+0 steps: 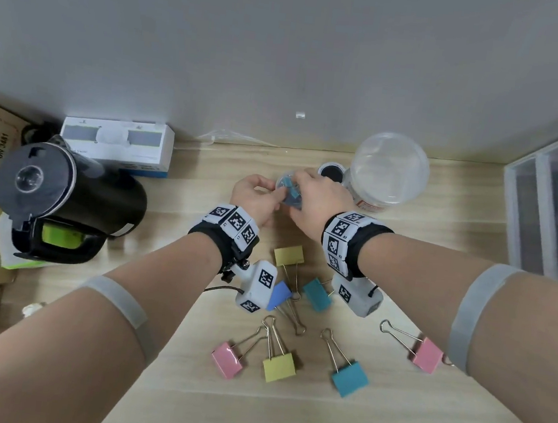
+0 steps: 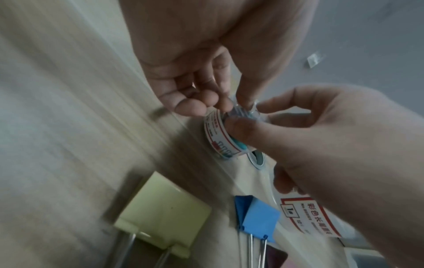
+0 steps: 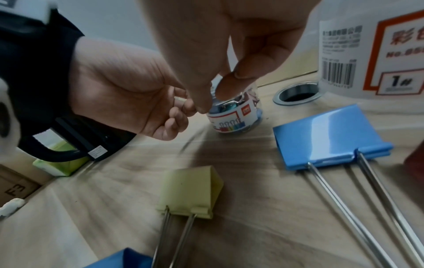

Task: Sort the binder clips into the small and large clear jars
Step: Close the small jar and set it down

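A small clear jar point(image 1: 289, 193) with a white label stands at the back middle of the table, with small blue and teal clips inside. My left hand point(image 1: 272, 195) pinches its upper part from the left point(image 2: 218, 107). My right hand point(image 1: 299, 184) curls over its top from the right, thumb and fingers around the rim point(image 3: 226, 87). The large clear jar point(image 1: 388, 171) stands just right of it, untouched. Several large binder clips lie nearer me: yellow point(image 1: 288, 255), teal point(image 1: 317, 294), blue point(image 1: 279, 295), pink point(image 1: 227, 360), yellow point(image 1: 279, 366), teal point(image 1: 350, 377), pink point(image 1: 428, 354).
A black kettle point(image 1: 66, 189) stands at the left with a white box point(image 1: 116, 144) behind it. A round cable hole point(image 1: 331, 172) sits between the jars. Clear plastic drawers point(image 1: 553, 205) fill the right edge. The grey wall is close behind.
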{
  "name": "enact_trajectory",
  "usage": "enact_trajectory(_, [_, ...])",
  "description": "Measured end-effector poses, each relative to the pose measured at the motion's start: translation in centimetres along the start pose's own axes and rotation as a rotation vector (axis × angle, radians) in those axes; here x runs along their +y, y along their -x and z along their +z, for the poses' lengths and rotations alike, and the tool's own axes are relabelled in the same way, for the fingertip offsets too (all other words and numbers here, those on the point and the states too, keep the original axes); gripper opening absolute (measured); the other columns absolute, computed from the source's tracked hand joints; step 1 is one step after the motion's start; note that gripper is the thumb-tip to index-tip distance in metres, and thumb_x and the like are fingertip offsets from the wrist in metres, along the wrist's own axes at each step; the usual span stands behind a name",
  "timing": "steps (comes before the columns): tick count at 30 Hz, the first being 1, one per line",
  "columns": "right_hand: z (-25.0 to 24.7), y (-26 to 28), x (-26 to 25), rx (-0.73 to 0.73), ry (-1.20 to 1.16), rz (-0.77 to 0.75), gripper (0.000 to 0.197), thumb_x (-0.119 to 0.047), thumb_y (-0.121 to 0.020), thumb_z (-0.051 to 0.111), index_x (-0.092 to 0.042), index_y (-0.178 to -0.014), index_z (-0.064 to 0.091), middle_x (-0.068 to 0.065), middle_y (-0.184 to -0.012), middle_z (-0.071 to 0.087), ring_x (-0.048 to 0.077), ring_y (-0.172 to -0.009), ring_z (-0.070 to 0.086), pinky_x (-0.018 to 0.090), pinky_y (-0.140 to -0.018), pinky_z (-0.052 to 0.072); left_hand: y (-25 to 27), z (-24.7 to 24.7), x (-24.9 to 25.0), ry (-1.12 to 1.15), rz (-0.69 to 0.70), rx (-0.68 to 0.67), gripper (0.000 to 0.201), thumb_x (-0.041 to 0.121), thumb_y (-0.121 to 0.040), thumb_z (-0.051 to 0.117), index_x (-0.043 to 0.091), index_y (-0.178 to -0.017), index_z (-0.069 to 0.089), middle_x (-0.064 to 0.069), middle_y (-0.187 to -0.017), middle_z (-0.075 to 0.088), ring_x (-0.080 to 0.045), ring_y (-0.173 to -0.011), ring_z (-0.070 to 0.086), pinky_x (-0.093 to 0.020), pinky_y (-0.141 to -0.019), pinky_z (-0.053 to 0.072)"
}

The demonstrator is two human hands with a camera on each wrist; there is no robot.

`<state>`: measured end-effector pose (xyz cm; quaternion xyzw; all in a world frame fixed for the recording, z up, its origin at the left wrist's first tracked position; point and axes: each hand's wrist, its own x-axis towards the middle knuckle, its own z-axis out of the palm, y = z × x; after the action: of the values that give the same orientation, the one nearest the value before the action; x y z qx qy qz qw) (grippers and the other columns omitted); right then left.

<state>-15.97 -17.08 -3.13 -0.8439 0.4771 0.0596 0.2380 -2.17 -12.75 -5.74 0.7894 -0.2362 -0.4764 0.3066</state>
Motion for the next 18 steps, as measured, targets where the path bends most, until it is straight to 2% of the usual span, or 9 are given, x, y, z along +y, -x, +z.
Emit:
enact_trajectory(3, [-0.3,0.1,-0.2,-0.006,0.018,-0.015,0.043,-0.042,-0.086,0.056,-0.018,-0.121,0.050,0.003,-0.121,0.057,0.031,-0.091,0.064,0.037,-0.069,0.051,0.4,0.0,0.0,0.002,-0.059,-0.002,0.024,0.034,-0.092,0.075,0.015,-0.098,0.062,-0.003,-0.069,0.065,-0.008,-0.039,0.049,-0.022,-0.041,0.044])
enact_trajectory(5, [-1.1,0.5,-0.3,0.019,0.049,-0.047,0.047,-0.052,-0.086,0.048,-0.019,-0.120,0.052,0.003,-0.117,0.059,0.030,-0.091,0.064,0.036,-0.070,0.050,0.9,-0.1,0.0,-0.001,-0.099,0.014,0.034,0.044,-0.089,0.075,0.014,-0.088,0.060,-0.003,-0.065,0.062,-0.014,-0.042,0.048,-0.022,-0.042,0.045])
enact_trajectory(8, [-3.3,1.2,0.8,0.136,0.018,-0.081,0.045,-0.047,-0.091,0.047,-0.018,-0.126,0.050,0.004,-0.121,0.055,0.030,-0.095,0.063,0.040,-0.077,0.051,2.1,-0.6,0.1,0.105,-0.189,0.043,0.050,0.059,-0.083,0.071,0.013,-0.077,0.053,-0.005,-0.058,0.051,-0.021,-0.047,0.044,-0.027,-0.049,0.044])
enact_trajectory(10, [-4.9,1.5,2.5,0.250,-0.007,-0.063,0.042,-0.044,-0.090,0.051,-0.017,-0.123,0.051,0.005,-0.119,0.051,0.028,-0.097,0.059,0.038,-0.078,0.048,3.2,-0.7,0.3,0.191,-0.245,0.021,0.049,0.058,-0.089,0.063,0.011,-0.076,0.053,-0.005,-0.058,0.048,-0.022,-0.050,0.043,-0.030,-0.055,0.044])
enact_trajectory(12, [-6.0,1.7,4.5,0.312,0.038,0.019,0.049,-0.047,-0.085,0.053,-0.016,-0.123,0.051,0.007,-0.123,0.050,0.028,-0.109,0.053,0.039,-0.087,0.043,4.4,-0.6,0.3,0.227,-0.269,-0.016,0.047,0.052,-0.095,0.058,0.010,-0.075,0.053,-0.005,-0.058,0.046,-0.022,-0.051,0.043,-0.031,-0.056,0.044])
enact_trajectory(15, [-6.0,2.1,7.1,0.222,0.141,0.176,0.073,-0.064,-0.075,0.052,-0.018,-0.131,0.044,0.013,-0.145,0.038,0.035,-0.134,0.036,0.050,-0.107,0.032,6.1,-0.5,-0.2,0.243,-0.279,-0.074,0.043,0.045,-0.098,0.055,0.009,-0.074,0.053,-0.006,-0.060,0.045,-0.021,-0.050,0.043,-0.030,-0.053,0.043])
enact_trajectory(17, [-5.2,2.7,8.1,0.142,0.164,0.216,0.081,-0.067,-0.070,0.055,-0.021,-0.134,0.037,0.015,-0.151,0.028,0.039,-0.139,0.026,0.054,-0.112,0.027,7.3,-0.6,-0.6,0.244,-0.293,-0.099,0.041,0.043,-0.099,0.053,0.009,-0.075,0.053,-0.005,-0.059,0.046,-0.020,-0.050,0.043,-0.029,-0.053,0.044])
enact_trajectory(18, [-4.9,3.0,8.2,0.129,0.171,0.224,0.079,-0.065,-0.069,0.058,-0.022,-0.132,0.037,0.015,-0.147,0.030,0.039,-0.137,0.027,0.055,-0.109,0.030,7.8,-0.8,-0.8,0.245,-0.300,-0.111,0.040,0.042,-0.099,0.052,0.009,-0.076,0.053,-0.005,-0.059,0.047,-0.020,-0.049,0.043,-0.028,-0.052,0.044])
